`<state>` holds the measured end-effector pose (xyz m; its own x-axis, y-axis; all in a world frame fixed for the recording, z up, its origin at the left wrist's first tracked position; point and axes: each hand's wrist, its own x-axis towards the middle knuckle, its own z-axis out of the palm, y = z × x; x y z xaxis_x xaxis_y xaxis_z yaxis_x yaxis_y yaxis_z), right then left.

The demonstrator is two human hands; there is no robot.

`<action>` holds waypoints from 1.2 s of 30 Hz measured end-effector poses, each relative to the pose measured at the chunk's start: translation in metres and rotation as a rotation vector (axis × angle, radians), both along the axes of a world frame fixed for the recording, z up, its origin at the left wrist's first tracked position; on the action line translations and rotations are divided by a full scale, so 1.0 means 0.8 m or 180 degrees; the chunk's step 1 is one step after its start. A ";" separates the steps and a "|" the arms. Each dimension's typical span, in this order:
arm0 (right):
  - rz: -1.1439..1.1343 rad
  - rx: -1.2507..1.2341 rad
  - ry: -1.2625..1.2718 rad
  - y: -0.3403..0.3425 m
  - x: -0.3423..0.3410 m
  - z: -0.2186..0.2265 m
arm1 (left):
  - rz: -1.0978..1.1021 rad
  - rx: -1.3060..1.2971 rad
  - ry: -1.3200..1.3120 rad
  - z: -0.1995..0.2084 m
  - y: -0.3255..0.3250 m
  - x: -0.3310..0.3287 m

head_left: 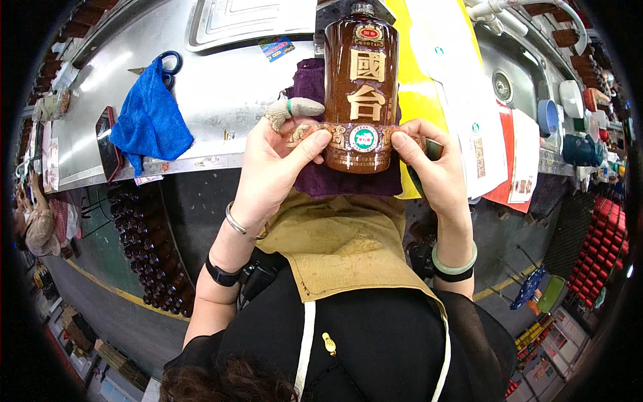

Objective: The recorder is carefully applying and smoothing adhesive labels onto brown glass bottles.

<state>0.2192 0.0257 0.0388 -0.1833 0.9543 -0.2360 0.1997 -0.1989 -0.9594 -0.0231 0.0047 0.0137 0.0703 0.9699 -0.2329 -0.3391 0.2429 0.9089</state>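
Observation:
A brown glossy bottle [362, 84] with gold characters lies on its back on a purple cloth [345, 185] at the bench's near edge, its neck pointing away from me. Across its lower part runs a decal strip [363, 138] with gold ornaments and a round green-and-white emblem. My left hand [281, 147] pinches the strip's left end between thumb and fingers; a pale grey fabric cover wraps one finger. At the right end, my right hand [432, 157] pinches the strip, thumb against the bottle's side. A dark green cover shows on a right finger.
On the metal bench [221, 107] lie a blue cloth [154, 117], blue-handled scissors [173, 63], a phone [107, 144] and a metal tray [251, 27]. Printed white sheets [462, 107] over a yellow sheet [418, 100] lie right, beside a sink [502, 84]. Brown bottles [147, 248] stand below left.

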 end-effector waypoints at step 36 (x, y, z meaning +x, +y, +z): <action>-0.0611 0.0314 -0.0102 -0.007 0.026 0.011 | 0.0292 0.0312 0.2283 -0.027 0.007 -0.020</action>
